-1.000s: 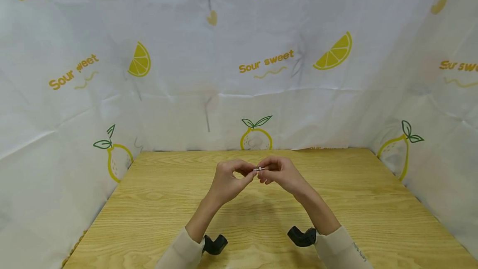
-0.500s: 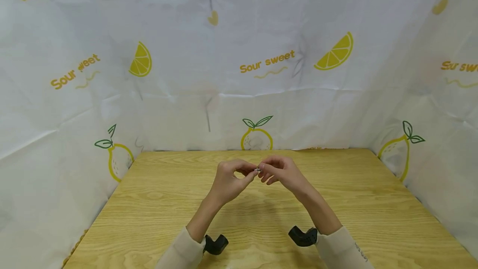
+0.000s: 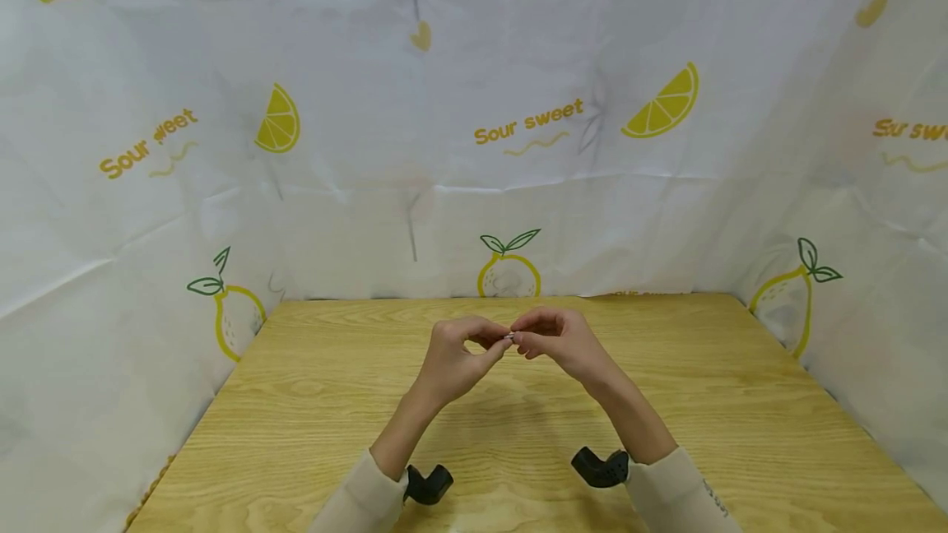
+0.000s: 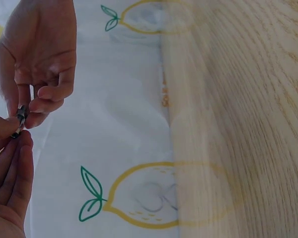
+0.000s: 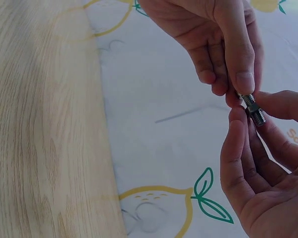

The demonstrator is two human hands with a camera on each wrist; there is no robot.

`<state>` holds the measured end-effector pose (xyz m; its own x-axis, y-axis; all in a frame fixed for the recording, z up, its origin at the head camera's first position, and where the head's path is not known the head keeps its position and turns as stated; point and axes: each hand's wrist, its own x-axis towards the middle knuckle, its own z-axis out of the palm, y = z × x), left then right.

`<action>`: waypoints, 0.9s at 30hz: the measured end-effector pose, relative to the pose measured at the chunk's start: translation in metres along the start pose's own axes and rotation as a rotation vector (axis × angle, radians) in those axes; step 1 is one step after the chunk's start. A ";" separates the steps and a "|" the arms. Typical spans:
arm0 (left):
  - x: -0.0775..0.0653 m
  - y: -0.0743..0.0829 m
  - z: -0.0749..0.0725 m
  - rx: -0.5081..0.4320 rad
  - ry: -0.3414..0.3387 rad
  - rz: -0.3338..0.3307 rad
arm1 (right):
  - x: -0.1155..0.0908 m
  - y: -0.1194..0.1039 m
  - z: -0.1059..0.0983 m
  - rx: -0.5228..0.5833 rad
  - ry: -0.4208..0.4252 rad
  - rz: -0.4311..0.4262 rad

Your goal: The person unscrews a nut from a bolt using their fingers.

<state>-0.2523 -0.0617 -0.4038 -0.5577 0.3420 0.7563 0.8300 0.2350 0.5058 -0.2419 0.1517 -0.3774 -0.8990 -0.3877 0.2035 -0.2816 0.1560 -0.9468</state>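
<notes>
Both hands meet over the far middle of the table, fingertips close together on a small silvery bolt [image 5: 259,118]. Its thread shows on both sides of a hex nut [image 5: 254,106] in the right wrist view. My left hand [image 3: 452,356] pinches one end of the bolt between thumb and fingertips. From the other side, my right hand [image 3: 569,345] has its thumb and finger on the bolt at the nut. In the head view the fingertips cover most of the metal. Whether the bolt has a head cannot be seen.
Beneath the hands lies a wood-grain table [image 3: 333,426]. White cloth [image 3: 355,220] printed with lemons hangs behind it and along both sides. A black curved piece [image 3: 428,485] sits at the left cuff, and a similar black piece [image 3: 598,467] at the right cuff.
The right fingers have shifted slightly left along the bolt and regripped, opening a little and closing again, so less metal shows. My left hand has stayed nearly still.
</notes>
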 end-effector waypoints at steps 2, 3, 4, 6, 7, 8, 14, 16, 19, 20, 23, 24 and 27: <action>0.000 0.000 0.000 -0.002 0.001 -0.001 | 0.000 0.000 0.000 -0.001 0.001 -0.005; 0.000 0.000 0.000 -0.004 0.000 -0.002 | 0.000 0.000 0.000 -0.004 0.003 -0.006; -0.001 0.001 -0.001 -0.005 -0.001 -0.004 | -0.001 0.000 0.001 -0.004 0.003 -0.007; -0.001 0.001 -0.001 -0.010 -0.002 -0.006 | -0.001 0.000 0.001 -0.006 0.007 -0.011; -0.001 0.001 -0.001 -0.012 -0.003 -0.006 | -0.001 0.000 0.001 -0.006 0.009 -0.014; -0.001 0.001 -0.001 -0.013 -0.003 -0.003 | -0.001 0.000 0.001 -0.007 0.011 -0.017; -0.001 0.001 -0.001 -0.016 0.005 0.010 | -0.002 0.000 0.000 -0.034 0.016 -0.042; -0.001 0.002 -0.001 -0.017 0.006 0.011 | -0.002 0.000 -0.001 -0.042 0.015 -0.047; 0.000 0.002 -0.001 -0.010 0.009 0.013 | -0.002 0.000 -0.002 -0.044 0.005 -0.044; 0.000 0.002 0.000 -0.007 0.009 0.012 | -0.001 0.000 -0.003 -0.044 -0.001 -0.039; 0.000 0.002 0.000 0.002 0.010 0.009 | 0.000 0.000 -0.002 -0.031 -0.022 -0.004; -0.001 0.001 0.001 0.001 0.009 0.005 | 0.000 0.000 -0.002 -0.019 -0.030 0.008; -0.001 0.000 0.001 -0.001 0.005 0.005 | 0.000 0.000 -0.001 0.020 -0.048 0.027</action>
<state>-0.2517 -0.0608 -0.4048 -0.5534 0.3386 0.7610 0.8329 0.2321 0.5024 -0.2421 0.1527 -0.3771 -0.8889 -0.4269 0.1662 -0.2505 0.1492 -0.9565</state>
